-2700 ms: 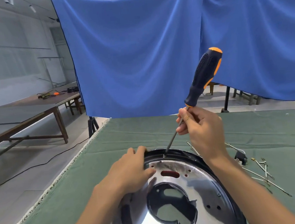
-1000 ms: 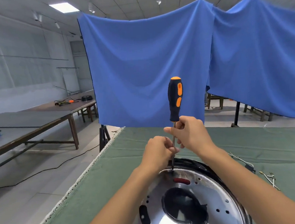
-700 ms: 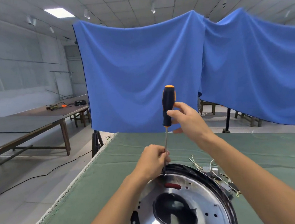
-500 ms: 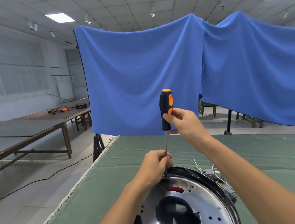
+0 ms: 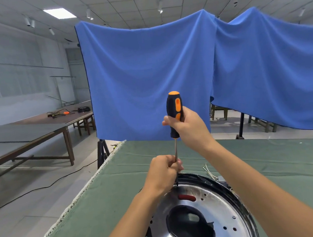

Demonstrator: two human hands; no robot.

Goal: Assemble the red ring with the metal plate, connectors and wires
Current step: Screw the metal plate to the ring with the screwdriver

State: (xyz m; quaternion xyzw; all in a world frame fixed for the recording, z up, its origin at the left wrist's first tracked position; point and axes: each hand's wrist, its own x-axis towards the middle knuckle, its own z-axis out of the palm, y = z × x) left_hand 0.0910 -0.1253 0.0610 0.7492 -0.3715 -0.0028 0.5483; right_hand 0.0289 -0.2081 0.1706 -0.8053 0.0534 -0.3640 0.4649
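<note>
Steel plate, place: metal plate (image 5: 211, 207) lies flat on the green cloth (image 5: 95, 207), red ring (image 5: 186, 197) showing through a slot.
Left hand (image 5: 163, 174): fingers pinched round the screwdriver (image 5: 174, 115) shaft, just above the plate's far rim.
Right hand (image 5: 188, 128): wrapped round the upright handle.
Handling: plate looks stiff, slick and sharp-edged; best held by its rim.
Wires (image 5: 207, 170): loose beyond the plate.

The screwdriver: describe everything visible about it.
The screwdriver has a black handle with orange inserts and cap, seemingly rubbery plastic, and a thin metal shaft. It stands almost upright, tip down at the metal plate's far rim. The right hand grips the handle; the left hand pinches the shaft low.
</note>
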